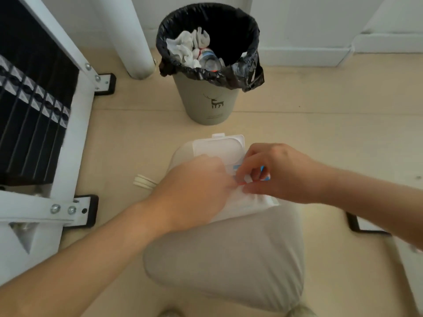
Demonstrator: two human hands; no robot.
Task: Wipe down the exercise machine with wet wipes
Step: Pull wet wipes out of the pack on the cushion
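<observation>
Knee-propped pack (248,203): left hand (196,188) grips it, right hand (280,172) pinches a wipe (247,178). Fetching step; next likely needs a steady pull.

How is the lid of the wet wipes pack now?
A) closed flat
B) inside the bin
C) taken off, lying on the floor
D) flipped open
D: the white lid stands flipped up at the far edge of the wet wipes pack.

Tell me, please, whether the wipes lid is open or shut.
Open: the lid stands flipped back from the pack, which the left hand holds while the right hand pinches a wipe.
</observation>
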